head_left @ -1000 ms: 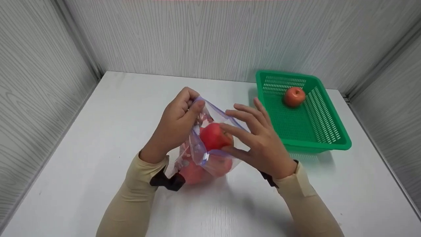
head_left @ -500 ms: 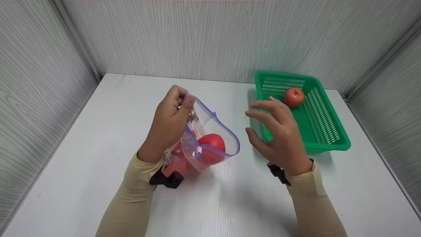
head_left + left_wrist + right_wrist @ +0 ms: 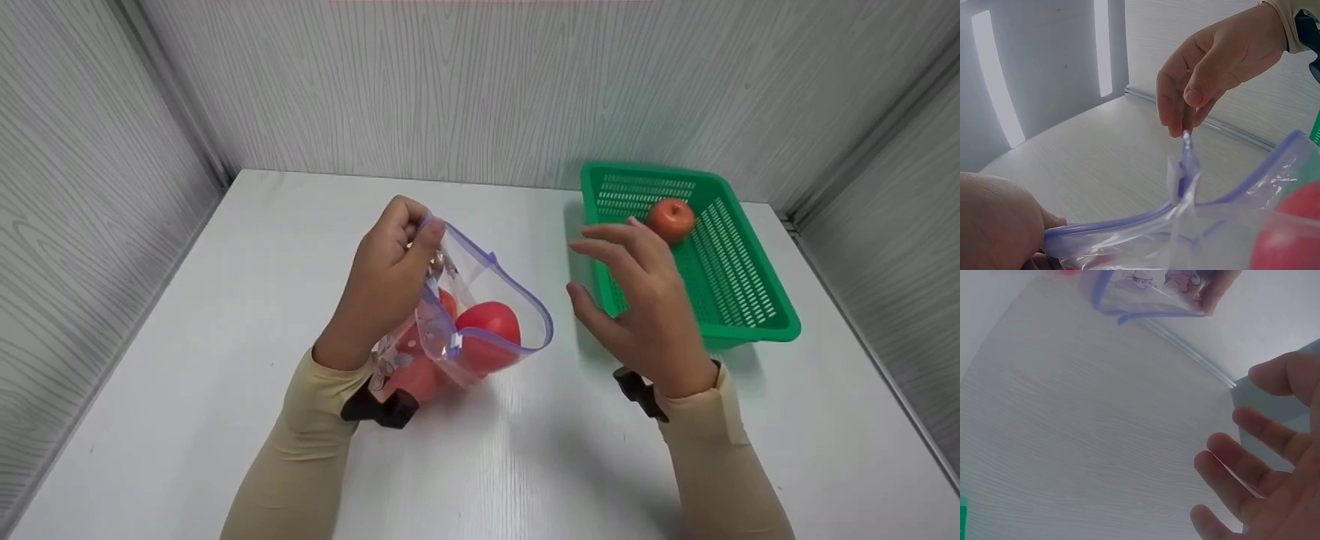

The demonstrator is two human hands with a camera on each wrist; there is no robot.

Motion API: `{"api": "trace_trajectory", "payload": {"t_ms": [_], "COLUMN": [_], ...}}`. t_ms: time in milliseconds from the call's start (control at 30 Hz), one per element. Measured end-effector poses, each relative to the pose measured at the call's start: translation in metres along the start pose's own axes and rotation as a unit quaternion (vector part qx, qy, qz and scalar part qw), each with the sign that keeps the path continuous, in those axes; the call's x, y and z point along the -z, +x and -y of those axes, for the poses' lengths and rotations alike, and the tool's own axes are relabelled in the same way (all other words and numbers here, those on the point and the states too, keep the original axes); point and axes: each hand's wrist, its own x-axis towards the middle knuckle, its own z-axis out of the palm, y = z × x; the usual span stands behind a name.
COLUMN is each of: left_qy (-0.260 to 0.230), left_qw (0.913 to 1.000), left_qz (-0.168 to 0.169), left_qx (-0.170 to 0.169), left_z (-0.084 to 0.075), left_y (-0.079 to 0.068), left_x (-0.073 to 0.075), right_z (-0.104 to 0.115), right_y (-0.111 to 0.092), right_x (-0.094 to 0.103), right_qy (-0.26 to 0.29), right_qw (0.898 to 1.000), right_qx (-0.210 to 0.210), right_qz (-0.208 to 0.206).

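Note:
My left hand (image 3: 386, 277) pinches the upper left corner of a clear zip bag (image 3: 495, 270) with a purple seal, its mouth gaping towards the right. Inside the bag, a red apple (image 3: 491, 330) sits near the mouth, and more red fruit shows blurred through the printed plastic lower down. Apart from the bag, my right hand (image 3: 637, 300) hovers between it and the green basket, fingers spread and loosely bent with nothing in them. In the right wrist view those fingers (image 3: 1235, 467) hold nothing. A white slider (image 3: 1174, 180) shows on the seal in the left wrist view.
A green plastic basket (image 3: 750, 330) stands at the right of the white table (image 3: 285, 240). One red apple (image 3: 671, 220) lies in its back part. Pale wood-grain panels (image 3: 420, 90) rise behind and at both sides.
My right hand has come away from the apple at the bag's mouth and moved right, towards the basket. The left hand and bag have shifted slightly left; the apple sits lower inside.

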Motion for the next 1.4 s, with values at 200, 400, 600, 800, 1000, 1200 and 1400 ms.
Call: {"api": "trace_trajectory", "payload": {"t_ms": [200,400,600,800,1000,1200,1400], "left_qy": [0.003,0.005,-0.002,0.004,0.011,0.012,0.009], "left_qw": [1.0,1.0,0.9999,1.0,0.9999,0.9999,0.9999], "left_qz": [0.004,0.006,0.007,0.005,-0.008,0.001,-0.002], "left_qx": [-0.001,-0.004,-0.007,-0.002,-0.001,0.006,0.008], "left_z": [-0.001,0.001,0.001,0.0,0.003,0.005,0.007], "left_y": [0.001,0.003,0.002,0.003,0.007,0.006,0.003], "left_x": [0.0,0.0,-0.001,0.001,0.005,0.004,0.004], "right_z": [-0.003,-0.007,-0.007,-0.008,-0.018,-0.043,-0.121], "right_y": [-0.002,-0.004,-0.007,-0.005,0.005,0.01,0.034], "right_x": [0.004,0.005,0.005,0.006,-0.003,0.002,0.017], "right_qy": [-0.03,-0.031,-0.031,-0.034,-0.032,-0.064,-0.105], "right_qw": [0.999,0.997,0.997,0.995,0.995,0.987,0.947], "right_qx": [-0.023,-0.046,-0.05,-0.065,-0.071,-0.095,-0.19], "right_qz": [0.036,0.051,0.059,0.065,0.07,0.111,0.238]}}
